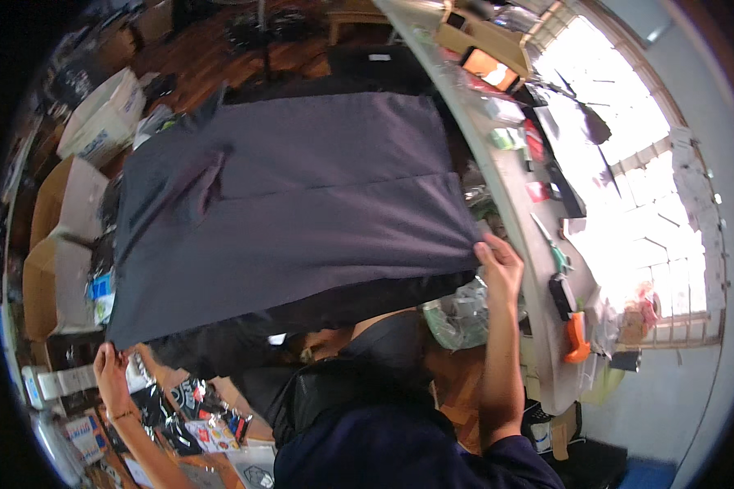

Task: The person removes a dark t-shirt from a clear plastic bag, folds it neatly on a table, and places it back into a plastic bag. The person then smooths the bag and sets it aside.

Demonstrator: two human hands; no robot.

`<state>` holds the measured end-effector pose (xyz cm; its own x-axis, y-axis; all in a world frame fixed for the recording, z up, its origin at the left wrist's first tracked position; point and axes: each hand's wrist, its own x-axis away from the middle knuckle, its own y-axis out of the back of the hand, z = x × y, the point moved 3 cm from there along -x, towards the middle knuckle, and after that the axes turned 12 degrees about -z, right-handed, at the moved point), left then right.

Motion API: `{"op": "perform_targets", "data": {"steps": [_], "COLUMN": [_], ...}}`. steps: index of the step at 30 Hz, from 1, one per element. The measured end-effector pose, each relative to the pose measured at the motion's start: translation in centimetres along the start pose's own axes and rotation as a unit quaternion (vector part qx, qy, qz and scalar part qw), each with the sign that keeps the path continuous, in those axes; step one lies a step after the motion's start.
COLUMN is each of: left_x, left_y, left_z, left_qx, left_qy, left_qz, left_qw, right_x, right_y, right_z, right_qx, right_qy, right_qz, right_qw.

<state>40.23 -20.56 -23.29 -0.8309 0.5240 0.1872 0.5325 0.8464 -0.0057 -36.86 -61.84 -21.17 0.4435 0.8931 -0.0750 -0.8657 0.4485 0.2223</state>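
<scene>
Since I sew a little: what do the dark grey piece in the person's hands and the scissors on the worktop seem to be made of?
The dark grey piece: likely cloth, mostly matte with a faint sheen; it drapes, and creases fan from the right hand.

The scissors: green handles probably plastic, from their solid colour; pale blades perhaps metal, their finish too blurred to judge.

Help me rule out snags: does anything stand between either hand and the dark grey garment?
Nothing visible does. The left hand holds the dark grey garment by its near left corner, the right hand by its right edge. Black cloth shows past the near edge, blocking neither hand.
</scene>
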Motion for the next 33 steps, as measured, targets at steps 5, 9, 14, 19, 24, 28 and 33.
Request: {"op": "perform_targets", "data": {"steps": [5,9,14,19,24,28,33], "left_x": [-0.6,0.0,1.5,0.1,1.0,2.5,3.8], "left_y": [-0.3,-1.3,-3.1,0.8,-0.9,-3.0,-4.2], "left_z": [-2.7,-1.1,-0.5,2.0,2.8,0.6,-1.1], "left_qx": [-0.094,-0.04,-0.054,-0.077,0.023,-0.025,-0.047], "left_qy": [-0.015,-0.006,-0.006,-0.025,0.008,-0.032,-0.061], "left_qz": [-0.017,-0.019,-0.098,-0.04,-0.079,-0.062,-0.114], "left_qw": [0.995,0.999,0.994,0.996,0.997,0.997,0.991], "right_x": [-0.4,0.7,1.0,-0.7,-2.0,-4.1,-9.8], "right_y": [2.5,2.2,2.8,2.2,-0.5,-8.8,-13.2], "right_z": [0.1,-1.9,-1.6,-0.8,4.0,9.5,7.3], "right_qx": [-0.046,-0.02,0.033,0.072,0.268,0.208,0.183], "right_qy": [-0.11,-0.128,-0.103,-0.08,0.278,0.377,0.342], "right_qz": [-0.021,0.021,0.019,0.089,0.062,0.12,0.31], "right_qw": [0.993,0.991,0.994,0.99,0.92,0.895,0.868]}}
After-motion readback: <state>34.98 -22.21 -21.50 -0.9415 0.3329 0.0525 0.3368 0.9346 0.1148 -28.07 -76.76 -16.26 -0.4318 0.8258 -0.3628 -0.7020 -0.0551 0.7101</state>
